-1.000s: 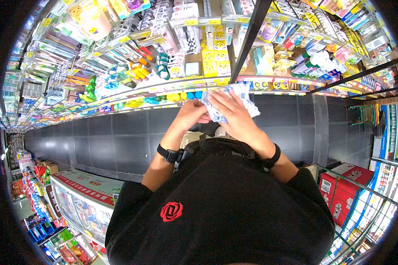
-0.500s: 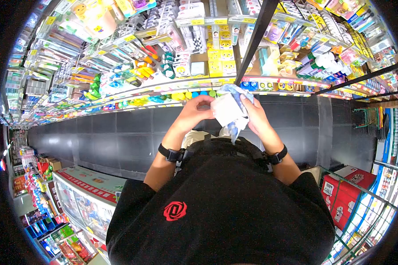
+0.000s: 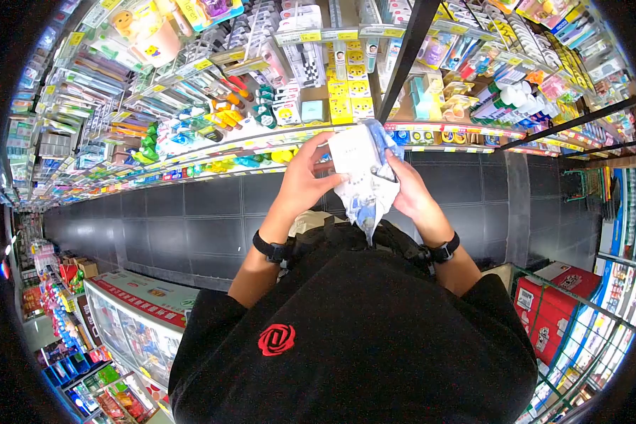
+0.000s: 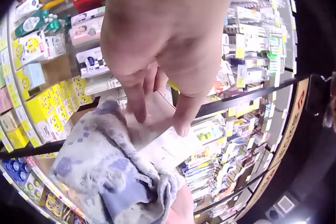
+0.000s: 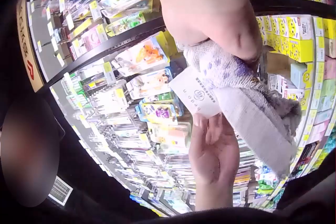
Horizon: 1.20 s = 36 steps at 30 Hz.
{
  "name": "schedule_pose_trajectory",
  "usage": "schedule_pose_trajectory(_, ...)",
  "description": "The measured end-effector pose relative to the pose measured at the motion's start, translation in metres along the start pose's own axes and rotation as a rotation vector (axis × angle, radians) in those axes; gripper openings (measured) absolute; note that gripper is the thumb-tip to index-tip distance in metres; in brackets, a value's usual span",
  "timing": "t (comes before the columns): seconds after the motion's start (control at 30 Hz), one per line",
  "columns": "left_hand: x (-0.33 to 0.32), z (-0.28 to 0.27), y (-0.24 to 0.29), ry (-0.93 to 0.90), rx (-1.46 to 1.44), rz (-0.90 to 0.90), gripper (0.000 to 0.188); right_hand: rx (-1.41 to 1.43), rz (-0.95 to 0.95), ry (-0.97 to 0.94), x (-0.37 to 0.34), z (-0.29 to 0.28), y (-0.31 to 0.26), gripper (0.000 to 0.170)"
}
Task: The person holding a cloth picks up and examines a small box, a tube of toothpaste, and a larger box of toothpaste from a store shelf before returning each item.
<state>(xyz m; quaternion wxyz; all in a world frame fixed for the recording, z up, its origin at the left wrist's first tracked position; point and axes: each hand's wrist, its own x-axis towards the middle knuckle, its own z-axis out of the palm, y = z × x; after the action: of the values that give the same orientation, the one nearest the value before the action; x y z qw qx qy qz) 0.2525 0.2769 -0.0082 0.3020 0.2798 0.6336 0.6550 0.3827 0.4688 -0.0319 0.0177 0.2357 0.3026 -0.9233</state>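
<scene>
A towel (image 3: 381,145), white with blue patches, hangs bunched between my two hands in front of my chest. A white printed card (image 3: 348,152) is attached to it and lies over its left part. My left hand (image 3: 304,180) pinches the card at its left edge; the left wrist view shows thumb and fingers on either side of the card (image 4: 170,148). My right hand (image 3: 415,191) grips the towel along its right side, thumb on top. In the right wrist view, small dark print and a round mark show on the card (image 5: 197,92), and the towel (image 5: 257,119) droops in folds.
Shelves packed with boxed goods stand ahead, with yellow boxes (image 3: 352,88) nearest the hands and a dark shelf post (image 3: 406,60) beside them. Dark tiled floor (image 3: 208,212) lies below. Behind are a glass-sided freezer (image 3: 138,311) and red cartons (image 3: 548,314).
The towel has been turned from lying under my right hand to hanging with the white card facing up. My left hand has come onto the card, and my right hand has shifted to the towel's right side.
</scene>
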Motion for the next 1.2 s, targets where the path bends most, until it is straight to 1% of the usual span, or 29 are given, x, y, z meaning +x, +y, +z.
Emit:
schedule_pose_trajectory(0.1,0.000,-0.005,0.003,-0.040,-0.021,-0.032,0.081,-0.005,-0.003,0.021,-0.001,-0.001,0.002,0.048)
schedule_pose_trajectory(0.13,0.000,-0.006,0.005,-0.091,-0.022,-0.061,0.082,-0.005,-0.003,0.023,0.000,-0.003,0.002,0.048)
schedule_pose_trajectory(0.17,-0.001,-0.006,0.007,-0.143,-0.024,-0.091,0.082,0.001,-0.042,0.043,0.004,-0.006,0.003,0.048)
schedule_pose_trajectory(0.2,-0.001,-0.004,0.010,-0.143,-0.025,-0.091,0.082,0.006,-0.082,0.063,0.007,-0.008,0.003,0.049)
schedule_pose_trajectory(0.23,-0.001,-0.003,0.014,-0.181,-0.009,-0.087,0.082,0.005,-0.081,0.063,0.008,-0.010,0.003,0.049)
schedule_pose_trajectory(0.3,-0.002,-0.003,0.017,-0.217,0.007,-0.082,0.081,0.073,-0.074,0.014,0.008,-0.011,0.000,0.048)
schedule_pose_trajectory(0.33,-0.001,-0.004,0.017,-0.236,-0.071,-0.094,0.080,0.072,-0.073,0.015,0.006,-0.008,-0.001,0.048)
schedule_pose_trajectory(0.37,0.000,-0.005,0.017,-0.256,-0.149,-0.105,0.079,0.170,-0.031,-0.063,0.003,-0.005,-0.003,0.050)
schedule_pose_trajectory(0.4,0.000,-0.005,0.015,-0.256,-0.150,-0.104,0.079,0.267,0.010,-0.142,0.000,-0.001,-0.005,0.052)
schedule_pose_trajectory(0.43,0.001,-0.006,0.013,-0.275,-0.241,-0.106,0.077,0.266,0.010,-0.142,-0.004,0.002,-0.006,0.052)
schedule_pose_trajectory(0.47,0.001,-0.006,0.012,-0.295,-0.331,-0.108,0.076,0.266,0.054,-0.193,-0.008,0.004,-0.007,0.055)
schedule_pose_trajectory(0.5,0.002,-0.006,0.012,-0.296,-0.330,-0.107,0.076,0.267,0.097,-0.243,-0.010,0.004,-0.008,0.058)
schedule_pose_trajectory(0.53,0.003,-0.004,0.013,-0.281,-0.282,-0.085,0.075,0.267,0.095,-0.243,-0.008,0.000,-0.005,0.058)
schedule_pose_trajectory(0.6,0.004,0.000,0.013,-0.264,-0.235,-0.063,0.074,0.105,0.004,-0.233,-0.002,-0.008,0.001,0.062)
schedule_pose_trajectory(0.63,0.007,0.002,0.009,-0.176,-0.187,-0.038,0.070,0.103,0.005,-0.235,-0.001,-0.007,0.001,0.062)
schedule_pose_trajectory(0.67,0.009,0.004,0.006,-0.087,-0.139,-0.013,0.065,0.078,-0.092,-0.166,0.000,-0.006,0.002,0.062)
schedule_pose_trajectory(0.7,0.010,0.003,0.001,-0.083,-0.140,-0.014,0.065,0.054,-0.187,-0.096,0.001,-0.003,0.003,0.061)
schedule_pose_trajectory(0.73,0.011,0.003,-0.004,-0.050,-0.121,-0.050,0.064,0.052,-0.185,-0.097,0.003,-0.002,0.004,0.061)
schedule_pose_trajectory(0.77,0.012,0.002,-0.008,-0.017,-0.102,-0.084,0.063,-0.057,-0.312,-0.020,0.007,-0.003,0.005,0.059)
schedule_pose_trajectory(0.8,0.012,0.003,-0.008,-0.018,-0.015,-0.143,0.064,-0.166,-0.439,0.059,0.010,-0.005,0.007,0.057)
schedule_pose_trajectory(0.83,0.010,0.006,-0.007,-0.018,-0.017,-0.142,0.064,-0.167,-0.439,0.059,0.012,-0.009,0.010,0.057)
schedule_pose_trajectory(0.9,0.008,0.013,-0.004,-0.114,-0.381,-0.401,0.068,-0.478,-0.517,0.096,0.015,-0.018,0.012,0.054)
schedule_pose_trajectory(0.93,0.008,0.016,-0.004,-0.142,-0.357,-0.361,0.069,-0.492,-0.598,0.068,0.009,-0.001,0.009,0.052)
schedule_pose_trajectory(0.97,0.010,0.016,-0.005,-0.139,-0.360,-0.354,0.069,-0.524,-0.647,0.084,0.005,0.007,0.012,0.052)
schedule_pose_trajectory(1.03,0.010,0.017,-0.005,-0.128,-0.263,-0.233,0.068,-0.621,-0.594,0.023,0.003,0.005,0.011,0.057)
schedule_pose_trajectory(1.07,0.009,0.017,-0.006,-0.092,-0.278,-0.202,0.064,-0.622,-0.592,0.020,0.006,-0.002,0.013,0.057)
schedule_pose_trajectory(1.13,0.006,0.015,-0.004,-0.066,-0.293,-0.189,0.063,-0.641,-0.554,-0.009,0.011,-0.006,0.018,0.049)
schedule_pose_trajectory(1.17,0.005,0.014,-0.004,-0.042,-0.309,-0.176,0.062,-0.640,-0.552,-0.009,0.010,-0.010,0.020,0.049)
schedule_pose_trajectory(1.2,0.004,0.014,-0.002,-0.040,-0.310,-0.179,0.062,-0.633,-0.598,0.022,0.002,0.001,0.016,0.055)
